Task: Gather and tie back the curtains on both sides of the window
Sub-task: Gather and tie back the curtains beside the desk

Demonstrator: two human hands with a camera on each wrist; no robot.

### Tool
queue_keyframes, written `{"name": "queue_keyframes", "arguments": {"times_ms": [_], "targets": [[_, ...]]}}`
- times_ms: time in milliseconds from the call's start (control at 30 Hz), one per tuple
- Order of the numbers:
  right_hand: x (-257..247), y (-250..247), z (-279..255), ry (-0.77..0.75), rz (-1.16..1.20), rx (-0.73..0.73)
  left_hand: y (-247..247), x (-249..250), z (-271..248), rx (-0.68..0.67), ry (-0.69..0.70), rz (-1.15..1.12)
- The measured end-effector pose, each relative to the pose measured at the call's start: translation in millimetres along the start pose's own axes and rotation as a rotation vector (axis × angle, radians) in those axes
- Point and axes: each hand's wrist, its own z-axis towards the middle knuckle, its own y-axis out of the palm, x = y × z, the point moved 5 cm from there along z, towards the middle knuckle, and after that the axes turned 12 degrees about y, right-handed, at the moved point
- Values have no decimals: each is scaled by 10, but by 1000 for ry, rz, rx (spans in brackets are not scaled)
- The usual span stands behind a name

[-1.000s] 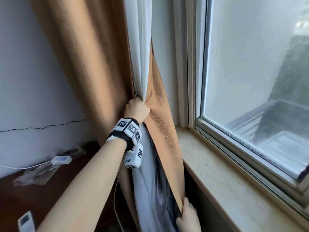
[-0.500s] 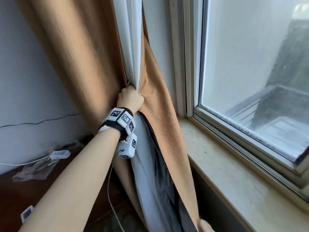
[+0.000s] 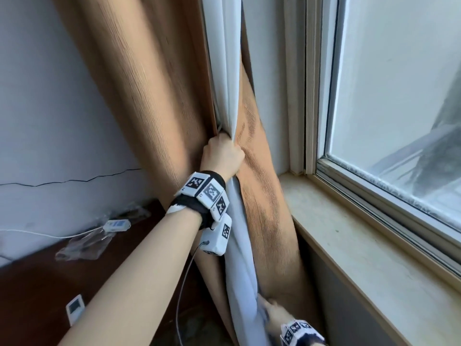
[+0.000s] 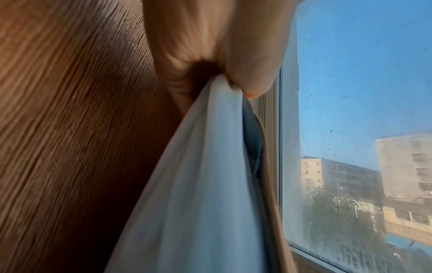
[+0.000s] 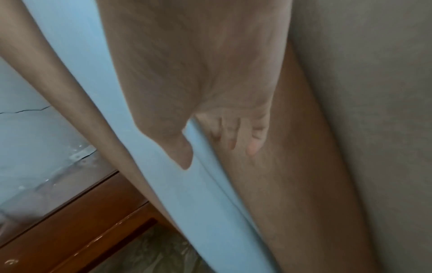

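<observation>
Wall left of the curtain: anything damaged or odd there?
Yes. A thin dark crack runs roughly level across the wall, reaching the brown curtain that the left hand grips. It looks like cracked plaster, though possibly a thin wire.

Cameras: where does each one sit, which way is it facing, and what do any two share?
Head: on the head, looking down at the brown curtain, sill and both hands, left hand, right hand.
Left wrist: looks along the hand at the bunched white lining and window; palm and thumb show.
Right wrist: looks along the fingers against the curtain.
All three share curtain and lining.
</observation>
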Motion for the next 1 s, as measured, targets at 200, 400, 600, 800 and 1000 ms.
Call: {"name": "queue_keyframes", "arguments": {"times_ms": [200,400,600,800,1000], "targets": [[-82,-554,-358,150,310,384,5,-22,33,27,30,3],[-536,-533,-157,-120,7,193,104,96,61,32,70,-11],[-631,-868,240,103,97,158,100,58,78,63,73,5],[-381,-1033,-381,72,285,776,108,23,99,63,67,9],[-753,-1187,-146,-266,274,296,201,133,94,60,79,20]]}}
